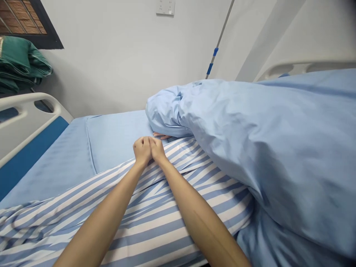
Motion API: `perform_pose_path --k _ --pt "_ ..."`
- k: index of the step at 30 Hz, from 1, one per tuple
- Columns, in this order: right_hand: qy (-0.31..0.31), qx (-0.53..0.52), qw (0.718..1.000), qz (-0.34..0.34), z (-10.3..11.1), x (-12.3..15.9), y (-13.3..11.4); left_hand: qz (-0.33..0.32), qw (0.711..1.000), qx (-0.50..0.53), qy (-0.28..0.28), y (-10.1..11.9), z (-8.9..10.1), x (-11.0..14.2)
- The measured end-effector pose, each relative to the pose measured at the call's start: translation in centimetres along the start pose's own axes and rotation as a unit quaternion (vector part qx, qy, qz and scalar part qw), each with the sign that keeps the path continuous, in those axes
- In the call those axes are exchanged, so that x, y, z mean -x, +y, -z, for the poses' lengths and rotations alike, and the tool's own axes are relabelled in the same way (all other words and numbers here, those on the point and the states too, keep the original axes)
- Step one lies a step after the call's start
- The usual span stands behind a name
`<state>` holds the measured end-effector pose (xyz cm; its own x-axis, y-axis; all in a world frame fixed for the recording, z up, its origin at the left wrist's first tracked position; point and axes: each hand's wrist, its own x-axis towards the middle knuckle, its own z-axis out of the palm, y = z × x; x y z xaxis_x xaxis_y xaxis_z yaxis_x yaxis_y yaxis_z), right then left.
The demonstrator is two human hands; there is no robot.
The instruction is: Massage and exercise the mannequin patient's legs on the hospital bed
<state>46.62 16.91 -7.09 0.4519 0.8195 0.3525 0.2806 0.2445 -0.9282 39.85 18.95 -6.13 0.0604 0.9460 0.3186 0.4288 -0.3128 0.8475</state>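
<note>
My left hand (142,150) and my right hand (157,149) are side by side, touching, both closed with knuckles up. They are at the far edge of the blue-and-white striped trousers (172,207) on a person lying on the bed. My fingertips are turned out of sight, so whatever they hold, if anything, is hidden. Just beyond my right hand, part of the lying person's hand (160,135) shows below a light blue quilt (250,141). That quilt covers the person's body to the right.
A blue sheet (111,137) covers the bed. White bed end boards stand at left (33,111) and right (300,67). Folded green cloth (20,63) lies beyond the left board. A metal pole with blue collars (213,59) leans by the wall, below a socket plate (165,6).
</note>
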Motion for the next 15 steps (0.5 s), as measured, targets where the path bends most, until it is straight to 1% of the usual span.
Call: perform_pose_path --k 2,4,5,7,9,11,13,15 --pt "0.021 -0.050 0.998 -0.019 0.2 -0.3 0.2 -0.001 1.000 0.007 -0.001 0.3 -1.0 0.2" --pt "0.031 -0.072 0.996 -0.032 0.2 -0.6 0.3 0.000 1.000 -0.010 -0.007 0.2 -1.6 0.4" --pt "0.031 -0.069 0.996 -0.038 0.2 -0.8 0.3 0.001 1.000 -0.022 -0.008 0.0 -1.7 0.5" --pt "0.016 -0.024 0.999 -0.043 0.5 -1.2 0.1 0.012 0.999 -0.048 -0.006 -0.4 -1.7 0.6" --pt "-0.011 0.052 0.998 -0.015 1.3 -1.6 0.0 0.019 0.997 -0.079 -0.017 -0.5 -1.7 0.7" --pt "-0.035 0.106 0.993 0.035 2.6 -1.9 0.1 0.014 0.993 -0.109 -0.030 -0.5 -1.8 0.8" --pt "-0.028 0.106 0.992 0.060 3.9 -1.9 0.5 0.006 0.991 -0.128 -0.036 -0.4 -1.9 1.0" --pt "-0.002 0.078 0.996 0.052 4.7 -1.8 1.0 0.005 0.990 -0.136 -0.040 -0.2 -2.0 1.1"
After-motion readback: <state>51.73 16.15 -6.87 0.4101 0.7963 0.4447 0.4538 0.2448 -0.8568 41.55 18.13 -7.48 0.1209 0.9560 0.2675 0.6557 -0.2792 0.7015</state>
